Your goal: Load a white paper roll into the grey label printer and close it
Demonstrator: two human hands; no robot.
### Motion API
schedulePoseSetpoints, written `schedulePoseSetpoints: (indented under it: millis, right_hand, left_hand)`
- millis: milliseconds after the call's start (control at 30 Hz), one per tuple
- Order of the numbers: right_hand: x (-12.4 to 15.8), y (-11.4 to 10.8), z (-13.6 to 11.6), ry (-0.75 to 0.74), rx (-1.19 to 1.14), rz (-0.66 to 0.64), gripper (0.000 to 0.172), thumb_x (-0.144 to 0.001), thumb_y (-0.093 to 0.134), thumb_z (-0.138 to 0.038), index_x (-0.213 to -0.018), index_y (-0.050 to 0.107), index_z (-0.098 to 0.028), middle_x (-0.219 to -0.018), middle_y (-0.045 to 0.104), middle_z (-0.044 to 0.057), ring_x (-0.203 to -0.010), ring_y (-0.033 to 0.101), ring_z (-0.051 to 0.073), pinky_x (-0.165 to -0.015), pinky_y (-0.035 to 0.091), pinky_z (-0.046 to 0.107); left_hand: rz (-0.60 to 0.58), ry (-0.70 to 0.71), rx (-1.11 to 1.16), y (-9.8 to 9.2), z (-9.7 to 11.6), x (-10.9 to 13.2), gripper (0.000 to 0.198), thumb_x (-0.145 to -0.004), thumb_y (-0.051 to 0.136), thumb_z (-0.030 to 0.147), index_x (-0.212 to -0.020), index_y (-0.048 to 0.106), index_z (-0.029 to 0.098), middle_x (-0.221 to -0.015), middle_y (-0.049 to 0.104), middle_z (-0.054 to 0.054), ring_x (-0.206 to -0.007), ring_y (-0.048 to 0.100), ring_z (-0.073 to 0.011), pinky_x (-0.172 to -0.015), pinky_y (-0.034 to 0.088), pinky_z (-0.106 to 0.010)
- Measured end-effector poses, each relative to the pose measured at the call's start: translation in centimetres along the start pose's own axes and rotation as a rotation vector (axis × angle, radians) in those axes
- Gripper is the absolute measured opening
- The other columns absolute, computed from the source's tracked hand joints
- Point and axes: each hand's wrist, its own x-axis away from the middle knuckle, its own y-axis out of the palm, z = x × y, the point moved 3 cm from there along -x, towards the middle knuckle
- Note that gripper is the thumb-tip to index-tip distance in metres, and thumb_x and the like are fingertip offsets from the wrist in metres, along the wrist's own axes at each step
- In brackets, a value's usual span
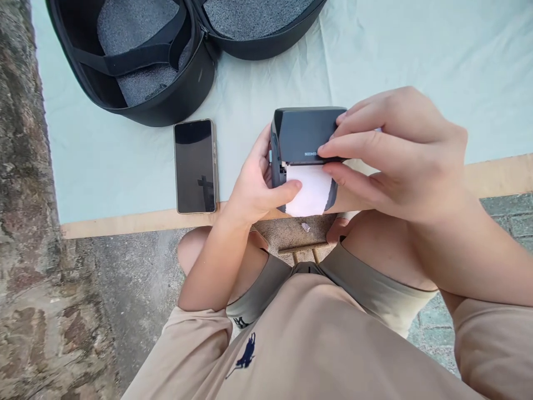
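Note:
A small black label printer, with part of a brand name in pale letters on its cover, is held over the table's near edge. White label paper sticks out below the cover, its end uneven. My left hand is closed round the printer's left side, the thumb lying on the paper. From the right, my right hand grips the printer's right side, with fingertips on the cover and the thumb beside the paper. The printer's underside and some left fingers are hidden.
A phone with a dark screen lies left of the printer on the pale cloth. Behind it stands an open black zip case with grey foam and a strap. A stone wall borders the left. Below the table is a white scrap.

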Motion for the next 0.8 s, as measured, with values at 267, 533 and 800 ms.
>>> schedulePoseSetpoints:
  millis: [267,533,800]
  right_hand:
    - [0.3,0.1,0.1,-0.018,-0.002,-0.030,0.018,-0.088,0.065,-0.014,-0.104,0.062,-0.022,-0.101,0.069,0.003,-0.095,0.067,0.021,-0.082,0.056,0.038]
    - [0.2,0.2,-0.4,0.068,0.023,-0.094,0.012,-0.095,0.059,-0.024,-0.107,0.061,-0.023,-0.128,0.068,0.006,-0.117,0.068,0.023,-0.106,0.047,0.047]
    - [0.2,0.0,-1.6,0.200,0.105,-0.206,0.011,-0.096,0.053,-0.022,-0.092,0.063,-0.025,-0.127,0.065,0.003,-0.109,0.065,0.023,-0.101,0.043,0.048]
  left_hand:
    - [-0.040,0.007,-0.012,-0.9,-1.4,-0.5,0.082,-0.057,0.088,0.045,-0.126,0.049,0.026,-0.136,0.057,-0.009,-0.121,0.064,-0.0347,-0.094,0.060,-0.043]
    - [0.053,-0.086,0.069,0.2,0.2,0.4,0.067,-0.077,0.074,0.057,-0.131,0.048,0.028,-0.139,0.058,-0.010,-0.132,0.059,-0.0351,-0.099,0.058,-0.045]
    - [0.088,-0.142,0.005,-0.1,0.0,0.4,0.076,-0.070,0.079,0.061,-0.133,0.048,0.031,-0.137,0.060,-0.008,-0.128,0.061,-0.0364,-0.095,0.058,-0.045]
